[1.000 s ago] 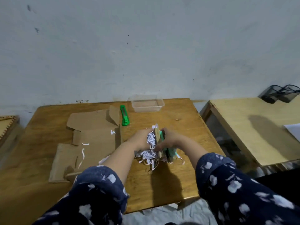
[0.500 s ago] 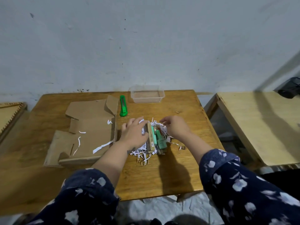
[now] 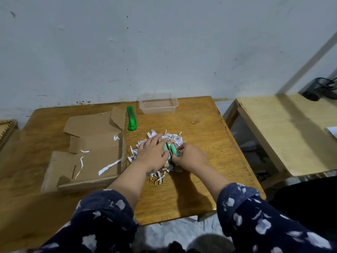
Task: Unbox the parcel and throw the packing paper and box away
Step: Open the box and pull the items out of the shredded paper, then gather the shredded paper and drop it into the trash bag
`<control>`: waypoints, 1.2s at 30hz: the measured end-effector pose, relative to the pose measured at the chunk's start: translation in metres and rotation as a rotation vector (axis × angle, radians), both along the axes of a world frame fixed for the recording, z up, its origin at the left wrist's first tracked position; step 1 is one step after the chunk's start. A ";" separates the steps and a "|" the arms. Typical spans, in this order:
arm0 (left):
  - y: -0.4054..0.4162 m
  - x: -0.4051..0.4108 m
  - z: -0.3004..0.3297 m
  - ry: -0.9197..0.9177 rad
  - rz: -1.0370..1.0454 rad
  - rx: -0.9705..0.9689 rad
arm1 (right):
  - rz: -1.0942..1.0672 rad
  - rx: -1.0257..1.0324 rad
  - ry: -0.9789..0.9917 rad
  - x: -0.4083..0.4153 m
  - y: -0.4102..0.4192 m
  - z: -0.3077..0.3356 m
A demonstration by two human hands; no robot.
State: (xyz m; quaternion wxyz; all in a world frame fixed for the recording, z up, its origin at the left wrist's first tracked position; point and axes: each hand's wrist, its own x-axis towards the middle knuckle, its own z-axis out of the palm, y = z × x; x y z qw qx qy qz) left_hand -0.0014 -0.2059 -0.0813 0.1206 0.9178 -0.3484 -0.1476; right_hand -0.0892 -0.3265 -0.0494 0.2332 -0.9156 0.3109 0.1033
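A clear plastic tub [image 3: 158,103] sits at the far edge of the wooden table [image 3: 191,194]; nothing can be made out inside it. Left of centre lies the opened cardboard box [image 3: 91,148], its flaps spread flat, with a few strips of white paper loose on its panels. A green box cutter [image 3: 131,120] rests between the box's far flap and the tub. Just right of the box, a heap of shredded packing paper [image 3: 160,154] lies on the tabletop with small green and brown packets [image 3: 172,150] on top of it. The left hand [image 3: 152,155] lies flat, fingers spread, pressing on the shreds and touching the packets' left side. The right hand [image 3: 190,157] curls loosely against their right side, fingertips on a green packet; whether it actually grips one cannot be told.
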 end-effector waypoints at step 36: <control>-0.002 -0.001 -0.005 0.014 0.014 0.031 | -0.448 -0.003 -0.091 -0.008 -0.091 -0.011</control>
